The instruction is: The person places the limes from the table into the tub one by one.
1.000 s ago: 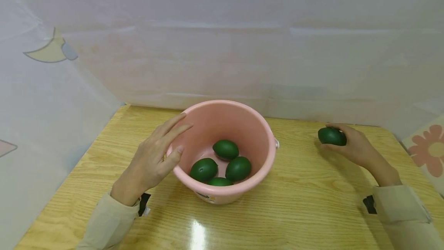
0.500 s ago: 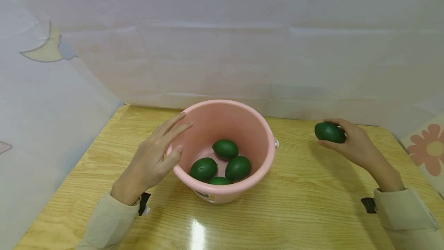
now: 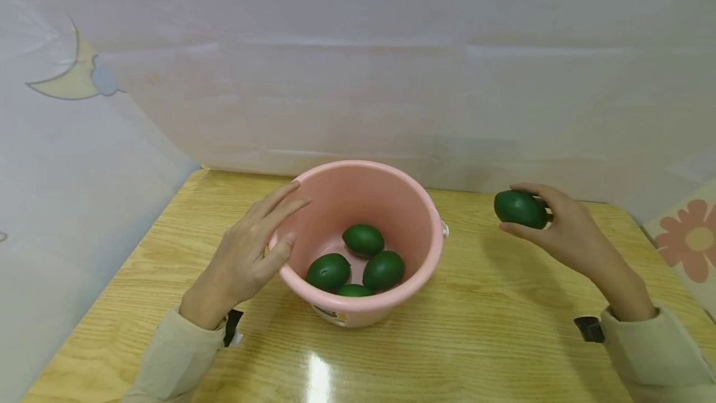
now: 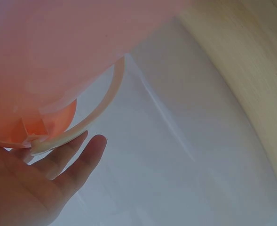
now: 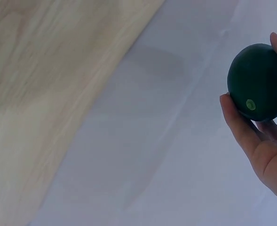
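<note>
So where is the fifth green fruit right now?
In the head view the green fruit is held in the right hand, above the table, right of the pink bucket.

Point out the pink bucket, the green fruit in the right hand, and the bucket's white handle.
pink bucket (image 3: 416, 204), head view, bare inner wall below the rim.
green fruit (image 3: 520, 209), head view, middle of its exposed side.
white handle (image 4: 105, 101), left wrist view, curved middle of the bail.

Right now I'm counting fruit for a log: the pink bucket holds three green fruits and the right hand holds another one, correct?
Not quite: the head view shows four green fruits in the pink bucket, not three. The right hand does hold another green fruit, off to the bucket's right.
</note>
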`<state>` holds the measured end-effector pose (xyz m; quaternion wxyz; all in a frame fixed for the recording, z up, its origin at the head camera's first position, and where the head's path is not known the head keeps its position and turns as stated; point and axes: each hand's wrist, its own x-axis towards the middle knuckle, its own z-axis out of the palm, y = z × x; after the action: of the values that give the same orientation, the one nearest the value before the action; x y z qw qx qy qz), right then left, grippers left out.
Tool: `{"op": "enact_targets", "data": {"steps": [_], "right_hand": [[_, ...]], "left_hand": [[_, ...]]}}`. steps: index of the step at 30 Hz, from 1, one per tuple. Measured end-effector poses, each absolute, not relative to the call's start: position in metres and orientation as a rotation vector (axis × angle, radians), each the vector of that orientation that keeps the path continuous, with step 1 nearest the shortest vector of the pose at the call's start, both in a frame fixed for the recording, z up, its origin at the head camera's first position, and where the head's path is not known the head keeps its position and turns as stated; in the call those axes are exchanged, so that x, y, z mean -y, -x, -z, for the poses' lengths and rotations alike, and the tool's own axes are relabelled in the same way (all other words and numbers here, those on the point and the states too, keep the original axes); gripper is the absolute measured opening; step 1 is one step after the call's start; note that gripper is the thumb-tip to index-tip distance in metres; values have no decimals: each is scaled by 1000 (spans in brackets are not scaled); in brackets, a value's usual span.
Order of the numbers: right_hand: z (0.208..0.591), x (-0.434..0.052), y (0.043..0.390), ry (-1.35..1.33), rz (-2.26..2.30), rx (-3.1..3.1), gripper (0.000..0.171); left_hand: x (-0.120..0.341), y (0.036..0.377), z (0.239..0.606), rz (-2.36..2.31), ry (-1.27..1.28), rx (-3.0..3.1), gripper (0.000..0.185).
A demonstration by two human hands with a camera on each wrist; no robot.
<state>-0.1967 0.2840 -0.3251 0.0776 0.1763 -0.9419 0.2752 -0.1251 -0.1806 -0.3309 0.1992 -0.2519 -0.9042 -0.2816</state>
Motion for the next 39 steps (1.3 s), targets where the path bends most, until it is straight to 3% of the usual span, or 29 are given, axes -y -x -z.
{"op": "enact_targets", "data": {"steps": [39], "right_hand": [[290,-230,165,-704,-832,2599,69]], "left_hand": [[181,125,331,793,708,2532,52]]}}
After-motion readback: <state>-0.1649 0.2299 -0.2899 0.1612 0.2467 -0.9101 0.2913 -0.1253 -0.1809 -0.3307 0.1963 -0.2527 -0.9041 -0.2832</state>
